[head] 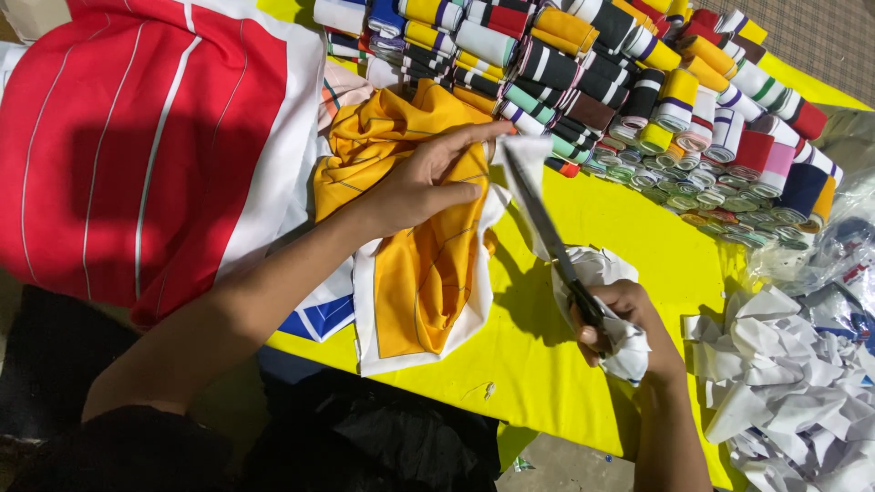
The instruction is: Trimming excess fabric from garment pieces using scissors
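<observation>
While my left hand [421, 182] lies flat with its fingers spread on the orange cloth [415, 264], my right hand [618, 319] is closed around the dark handles of a pair of scissors [547, 228]. The blades are long, grey and metallic, and they point up and away from me towards my left fingertips. Their tip meets the white edge strip [524, 155] of the fabric just beside my left index finger. Bunched in the same right fist is a crumpled wad of white trimmings [606, 273], soft and wrinkled, wrapping over my knuckles.

The orange cloth is smooth and thin, with fine dark lines and a broad white border. It lies rumpled at the top and flatter below, on a bright yellow table top [547, 364]. Under it shows a corner of blue-and-white fabric [314, 319]. To the left is a big red cloth [137, 155] with thin white stripes and a white band along its edge.

Across the far side of the table lies a dense heap of folded ribbed knit bands [638, 91], stacked in rows: yellow, black, white, red, teal and navy, many striped. At the right edge sits a loose pile of white fabric scraps [784, 383], angular and creased, with clear crinkled plastic [838, 246] behind it.
</observation>
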